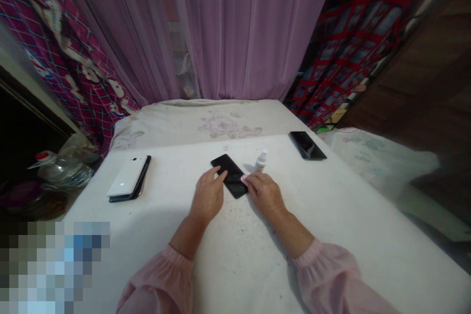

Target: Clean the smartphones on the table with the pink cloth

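Observation:
A black smartphone [232,176] lies flat and slanted on the white table cover, its dark glossy face up. My left hand [209,194] rests at its left side, index finger and thumb apart, with the tips touching the phone. At the phone's right edge, my right hand [265,194] pinches a small pale pink piece of cloth or tissue [243,179] against the surface. The fingers hide most of that piece. Just behind my right hand stands a small white spray bottle [261,159], its lower part covered by the hand.
On the left, a white phone [129,176] lies stacked on darker ones. Black phones [307,145] lie together at the right edge of the table [331,235]. A tiny pale square [225,148] lies farther back. Purple curtains [239,29] hang behind; a plastic bottle [59,169] stands off to the left.

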Demonstrator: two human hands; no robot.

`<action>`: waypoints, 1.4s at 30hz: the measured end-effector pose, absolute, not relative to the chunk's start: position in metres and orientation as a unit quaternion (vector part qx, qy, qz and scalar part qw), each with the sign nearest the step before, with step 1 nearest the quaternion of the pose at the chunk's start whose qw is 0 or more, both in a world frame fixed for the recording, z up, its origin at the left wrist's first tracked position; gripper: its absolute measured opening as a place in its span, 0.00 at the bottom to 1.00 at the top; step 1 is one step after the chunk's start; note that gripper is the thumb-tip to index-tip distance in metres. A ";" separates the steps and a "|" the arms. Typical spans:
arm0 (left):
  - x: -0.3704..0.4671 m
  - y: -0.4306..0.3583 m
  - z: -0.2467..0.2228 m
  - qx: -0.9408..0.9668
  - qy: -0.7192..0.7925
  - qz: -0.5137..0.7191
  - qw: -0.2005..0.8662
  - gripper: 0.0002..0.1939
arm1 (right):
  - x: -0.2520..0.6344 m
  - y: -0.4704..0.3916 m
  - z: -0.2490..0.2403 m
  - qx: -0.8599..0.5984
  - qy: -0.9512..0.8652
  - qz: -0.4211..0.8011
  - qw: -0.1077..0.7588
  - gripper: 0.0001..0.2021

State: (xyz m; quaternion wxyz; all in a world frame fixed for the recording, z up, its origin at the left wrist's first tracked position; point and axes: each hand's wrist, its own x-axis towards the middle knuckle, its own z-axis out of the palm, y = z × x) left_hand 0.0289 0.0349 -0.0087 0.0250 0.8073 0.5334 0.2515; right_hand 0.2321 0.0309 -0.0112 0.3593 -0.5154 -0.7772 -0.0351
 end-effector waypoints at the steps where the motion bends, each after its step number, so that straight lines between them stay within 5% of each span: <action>1: 0.027 0.038 -0.011 0.794 0.549 0.260 0.017 0.22 | 0.232 0.031 -0.011 -0.518 -0.776 -0.034 0.359 0.10; 7: 0.022 0.064 -0.015 0.734 0.639 0.230 0.029 0.27 | 0.230 0.031 -0.011 -0.531 -0.766 -0.015 0.361 0.09; 15: 0.021 0.071 -0.003 0.743 0.622 0.244 0.033 0.21 | 0.232 0.037 -0.019 -0.537 -0.752 0.008 0.382 0.11; 29: -0.003 -0.036 0.001 0.786 0.563 0.255 -0.001 0.12 | 0.236 0.032 -0.013 -0.536 -0.677 0.055 0.501 0.11; 36: 0.006 0.003 -0.009 0.814 0.546 0.195 0.033 0.40 | 0.251 0.008 -0.013 -0.578 -0.639 0.068 0.502 0.09; 42: 0.007 -0.008 -0.013 0.817 0.528 0.225 0.051 0.32 | 0.246 0.001 -0.013 -0.579 -0.685 0.025 0.442 0.10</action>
